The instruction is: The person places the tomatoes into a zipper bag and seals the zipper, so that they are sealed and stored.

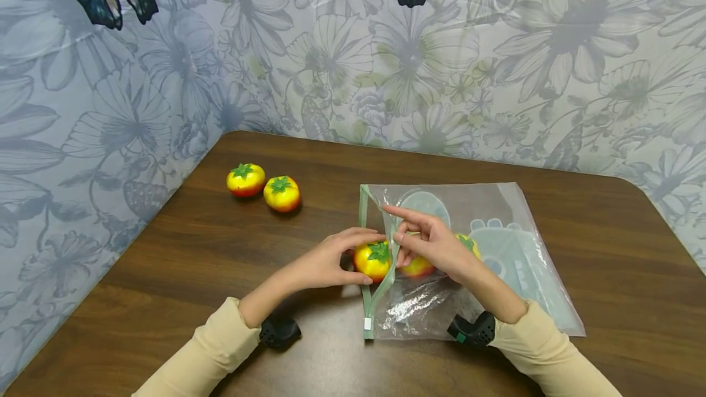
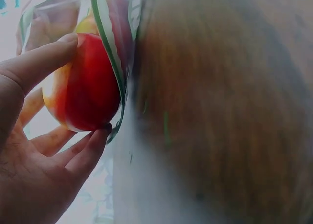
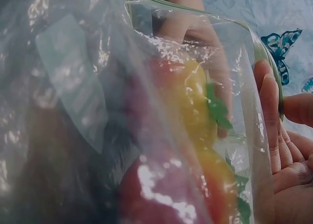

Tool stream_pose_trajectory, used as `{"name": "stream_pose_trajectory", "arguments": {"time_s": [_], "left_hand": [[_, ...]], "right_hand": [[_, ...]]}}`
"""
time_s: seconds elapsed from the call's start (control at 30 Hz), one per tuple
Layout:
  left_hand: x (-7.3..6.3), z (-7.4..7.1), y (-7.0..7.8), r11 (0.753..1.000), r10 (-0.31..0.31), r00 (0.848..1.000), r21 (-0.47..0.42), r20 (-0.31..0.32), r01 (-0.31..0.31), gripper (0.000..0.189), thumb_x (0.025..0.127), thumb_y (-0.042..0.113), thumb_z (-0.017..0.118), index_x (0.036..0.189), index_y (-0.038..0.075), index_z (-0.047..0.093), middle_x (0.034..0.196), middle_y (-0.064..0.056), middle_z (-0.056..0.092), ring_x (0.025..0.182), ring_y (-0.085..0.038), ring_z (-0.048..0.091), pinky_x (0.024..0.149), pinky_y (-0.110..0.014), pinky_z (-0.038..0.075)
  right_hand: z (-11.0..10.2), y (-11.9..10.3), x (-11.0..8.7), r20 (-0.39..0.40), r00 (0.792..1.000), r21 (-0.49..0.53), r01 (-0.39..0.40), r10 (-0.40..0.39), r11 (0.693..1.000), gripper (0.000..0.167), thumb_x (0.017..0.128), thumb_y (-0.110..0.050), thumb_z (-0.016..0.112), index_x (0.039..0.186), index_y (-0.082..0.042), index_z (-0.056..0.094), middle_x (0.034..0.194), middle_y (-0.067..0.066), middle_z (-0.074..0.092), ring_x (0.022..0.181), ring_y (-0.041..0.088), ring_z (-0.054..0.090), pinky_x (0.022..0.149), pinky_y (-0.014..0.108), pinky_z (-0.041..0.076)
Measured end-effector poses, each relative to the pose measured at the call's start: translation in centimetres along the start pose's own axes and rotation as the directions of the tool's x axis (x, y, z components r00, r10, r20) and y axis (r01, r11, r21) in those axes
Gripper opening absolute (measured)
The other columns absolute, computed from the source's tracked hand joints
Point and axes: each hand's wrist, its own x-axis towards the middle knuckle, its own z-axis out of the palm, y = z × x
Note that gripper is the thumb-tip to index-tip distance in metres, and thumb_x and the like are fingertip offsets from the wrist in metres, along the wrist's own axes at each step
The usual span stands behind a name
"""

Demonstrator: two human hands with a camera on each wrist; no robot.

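Note:
A clear zip bag (image 1: pixel 441 317) with a green-edged mouth lies on the table, its opening to the left. My left hand (image 1: pixel 325 262) grips a yellow-and-red tomato (image 1: pixel 371 261) with a green leafy top, thumb and fingers around its sides. In the left wrist view, this tomato (image 2: pixel 90 89) sits at the bag's mouth, partly behind the green edge (image 2: pixel 111 53). My right hand (image 1: pixel 436 247) pinches the bag's upper edge between thumb and fingers, index finger stretched out. Through the plastic, more tomato (image 1: pixel 417 268) shows beneath the right hand, partly hidden by it.
Two more tomatoes, one farther left (image 1: pixel 245 180) and one beside it (image 1: pixel 282 193), sit toward the back left of the brown wooden table (image 1: pixel 182 268). Pale green printed shapes mark the bag's right part. A flower-patterned cloth (image 1: pixel 331 66) hangs behind the table.

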Motion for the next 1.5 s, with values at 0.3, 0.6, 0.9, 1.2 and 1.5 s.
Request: {"name": "stream_pose_trajectory", "arguments": {"time_s": [0.3, 0.6, 0.9, 1.2, 1.5], "left_hand": [[-0.1, 0.4, -0.1, 1.0, -0.005, 1.0, 0.008, 0.019, 0.005, 0.067, 0.078, 0.018, 0.078, 0.137, 0.012, 0.047, 0.139, -0.005, 0.042, 0.12, -0.017, 0.044, 0.097, -0.033, 0.038], [-0.9, -0.3, -0.1, 0.999, -0.003, 1.0, 0.034, -0.003, 0.003, 0.071, 0.08, 0.025, 0.076, 0.141, 0.015, 0.043, 0.143, -0.008, 0.038, 0.127, -0.021, 0.038, 0.099, -0.042, 0.036], [-2.1, -1.1, -0.5, 0.998, -0.06, 0.989, 0.007, -0.131, 0.062, 0.052, 0.077, 0.01, 0.079, 0.124, 0.011, 0.057, 0.117, -0.005, 0.052, 0.097, -0.018, 0.06, 0.082, -0.031, 0.049], [-1.5, -0.1, -0.4, 0.997, -0.068, 0.984, -0.05, -0.164, 0.061, 0.044, 0.076, 0.004, 0.078, 0.117, 0.006, 0.062, 0.106, -0.008, 0.059, 0.079, -0.011, 0.065, 0.071, -0.024, 0.052], [-0.3, 0.6, -0.1, 0.994, -0.089, 0.984, -0.077, -0.153, 0.078, 0.045, 0.077, 0.005, 0.077, 0.119, -0.001, 0.063, 0.109, -0.011, 0.064, 0.079, -0.011, 0.066, 0.068, -0.021, 0.052]], "right_hand": [[0.4, 0.1, -0.1, -0.002, 1.0, -0.011, 0.002, -0.002, 1.0, 0.049, 0.096, -0.006, 0.053, 0.142, -0.002, 0.037, 0.084, 0.019, 0.056, 0.061, 0.034, 0.062, 0.058, 0.041, 0.054], [0.7, -0.1, -0.1, -0.012, 1.0, 0.007, -0.005, 0.005, 1.0, 0.049, 0.095, -0.005, 0.053, 0.142, -0.001, 0.037, 0.084, 0.019, 0.056, 0.06, 0.029, 0.063, 0.057, 0.038, 0.055], [0.7, -0.2, -0.1, -0.019, 1.0, 0.007, -0.024, 0.025, 1.0, 0.05, 0.095, -0.004, 0.053, 0.142, -0.002, 0.037, 0.086, 0.02, 0.055, 0.062, 0.033, 0.062, 0.059, 0.037, 0.055], [0.4, -0.1, -0.1, -0.009, 1.0, 0.012, -0.019, 0.02, 1.0, 0.05, 0.096, -0.004, 0.052, 0.142, -0.002, 0.036, 0.085, 0.021, 0.054, 0.061, 0.031, 0.062, 0.057, 0.037, 0.054], [0.1, -0.1, 0.1, 0.001, 1.0, 0.019, -0.018, 0.018, 1.0, 0.05, 0.095, -0.003, 0.052, 0.143, -0.001, 0.036, 0.084, 0.02, 0.056, 0.061, 0.03, 0.062, 0.056, 0.037, 0.054]]}}
